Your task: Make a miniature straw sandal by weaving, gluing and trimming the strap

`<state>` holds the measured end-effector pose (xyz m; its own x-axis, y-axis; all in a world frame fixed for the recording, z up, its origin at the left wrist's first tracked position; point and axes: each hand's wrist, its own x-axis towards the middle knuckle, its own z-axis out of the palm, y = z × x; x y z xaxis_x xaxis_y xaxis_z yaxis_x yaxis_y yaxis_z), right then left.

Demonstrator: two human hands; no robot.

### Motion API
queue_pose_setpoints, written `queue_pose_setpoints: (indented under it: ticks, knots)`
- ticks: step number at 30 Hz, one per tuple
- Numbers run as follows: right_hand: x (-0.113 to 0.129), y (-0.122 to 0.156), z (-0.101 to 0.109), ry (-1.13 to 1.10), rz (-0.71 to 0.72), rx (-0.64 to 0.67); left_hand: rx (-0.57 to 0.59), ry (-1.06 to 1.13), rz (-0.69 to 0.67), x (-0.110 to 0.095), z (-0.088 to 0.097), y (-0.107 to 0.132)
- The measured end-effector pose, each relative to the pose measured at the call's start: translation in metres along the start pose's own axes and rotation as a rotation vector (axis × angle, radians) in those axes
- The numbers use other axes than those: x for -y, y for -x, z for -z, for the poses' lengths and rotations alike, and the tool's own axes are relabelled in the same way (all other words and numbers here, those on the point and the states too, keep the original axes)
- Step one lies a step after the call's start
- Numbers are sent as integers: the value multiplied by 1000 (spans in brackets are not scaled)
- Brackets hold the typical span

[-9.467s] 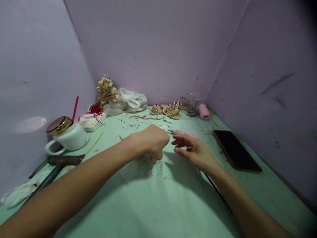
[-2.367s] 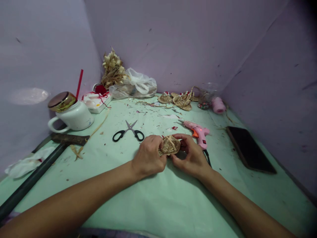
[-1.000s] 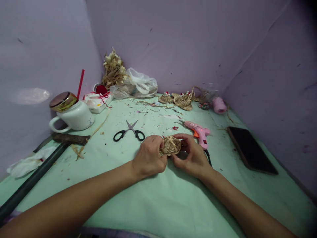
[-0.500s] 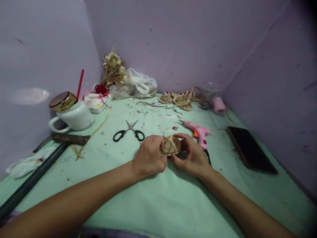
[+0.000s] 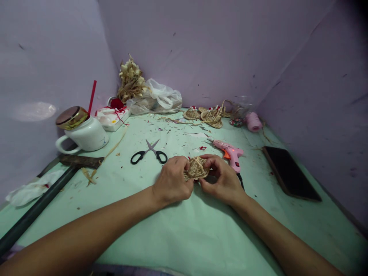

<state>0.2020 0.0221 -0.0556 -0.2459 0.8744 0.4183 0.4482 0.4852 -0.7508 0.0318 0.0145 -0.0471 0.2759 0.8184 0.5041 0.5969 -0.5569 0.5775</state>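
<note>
Fingertip (image 5: 206, 164) of right hand (image 5: 220, 179) now over weave (image 5: 196, 167)

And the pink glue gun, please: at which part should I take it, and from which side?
The pink glue gun is probably best taken by its handle, from the near right side, with the right hand once that is free of the woven straw piece. It lies flat, handle toward the person, metal nozzle pointing left and away.
</note>
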Motion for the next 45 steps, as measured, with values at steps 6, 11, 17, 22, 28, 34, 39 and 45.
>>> queue_pose_setpoints:
  ticks: [6, 11, 17, 22, 28, 34, 39, 45]
  knots:
    - [4, -2, 4, 86, 67, -13, 2, 1, 3, 1, 0, -1]
    - [6, -3, 5, 104, 74, -11, -2, -14, 1, 0, 0, 0]
    - [7, -3, 6, 106, 78, -3, 1, -1, 6, 1, 0, 0]
    - [2, -2, 4, -18, 6, -8, 21, -19, 3, 0, 1, 0]
    - [1, -7, 8, -596, -243, -39, 68, 167, 128, -3, 6, -5]
    - [8, -14, 10, -771, -359, -132, -94, 813, 644, -5, 8, -14]
    - [11, -15, 10, -785, -438, -226, -58, 1119, 834, -9, 8, -15]
    - [15, -12, 12, -737, -648, -196, -97, 1161, 841, -12, 9, -15]
